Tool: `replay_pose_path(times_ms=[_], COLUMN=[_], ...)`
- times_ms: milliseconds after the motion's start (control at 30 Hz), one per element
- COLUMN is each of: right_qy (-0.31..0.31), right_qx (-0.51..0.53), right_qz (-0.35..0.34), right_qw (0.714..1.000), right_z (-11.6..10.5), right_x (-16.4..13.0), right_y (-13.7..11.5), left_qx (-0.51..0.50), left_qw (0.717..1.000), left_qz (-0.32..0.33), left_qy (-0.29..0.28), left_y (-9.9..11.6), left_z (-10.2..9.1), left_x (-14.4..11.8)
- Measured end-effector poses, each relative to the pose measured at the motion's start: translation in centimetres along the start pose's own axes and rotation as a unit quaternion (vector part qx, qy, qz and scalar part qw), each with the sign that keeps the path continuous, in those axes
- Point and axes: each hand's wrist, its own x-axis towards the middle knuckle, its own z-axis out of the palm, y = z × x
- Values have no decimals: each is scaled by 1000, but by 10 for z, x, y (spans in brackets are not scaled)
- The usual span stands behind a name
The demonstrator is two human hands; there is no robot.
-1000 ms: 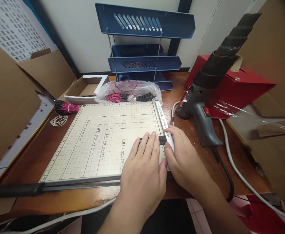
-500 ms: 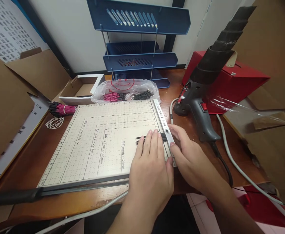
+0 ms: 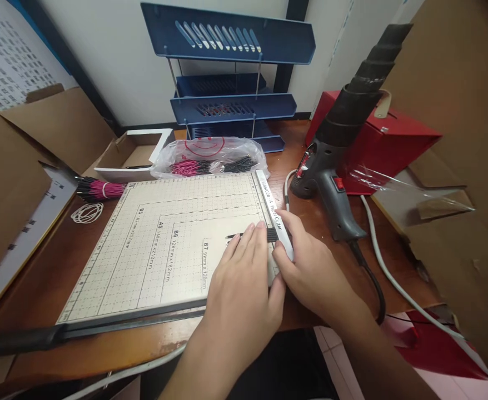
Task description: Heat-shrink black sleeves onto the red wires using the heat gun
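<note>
A cream gridded paper cutter [image 3: 144, 250] lies on the wooden table, its black-handled blade arm [image 3: 23, 340] down along the near edge. My left hand [image 3: 244, 283] lies flat near the cutter's right end, fingers stretched out and together. Under its fingertips is a small bundle of thin black wires [image 3: 236, 236], partly hidden, reaching to the white ruler bar [image 3: 267, 194]. My right hand [image 3: 310, 266] closes around the near part of this bar, thumb on the left side and fingers on the right. Whether it also touches the wire ends is hidden.
Behind the cutter lies a plastic bag [image 3: 210, 155] of pink and black wires, beside an open box [image 3: 133, 153]. A tied wire bundle [image 3: 102, 189] rests left. A heat gun [image 3: 331, 166] stands right, before a red case [image 3: 394, 144]. Blue trays [image 3: 233, 108] stand behind.
The whole view has shifted slightly left. My right thumb has moved across the ruler bar to its left side. My left hand stays flat on the black wires.
</note>
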Motion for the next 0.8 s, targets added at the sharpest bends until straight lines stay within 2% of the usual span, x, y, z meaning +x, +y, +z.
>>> replay_pose_path(times_ms=[633, 800], right_qy=[17, 11], right_qx=[56, 28], right_qz=[-5, 10], right_qw=[998, 1000], right_z=[4, 3], right_x=[1, 2], right_y=[6, 2], left_qx=[21, 26], left_qw=[999, 1000], left_qz=[5, 12], left_qy=[30, 12], left_y=[2, 0], left_z=[7, 6], left_x=[-2, -2])
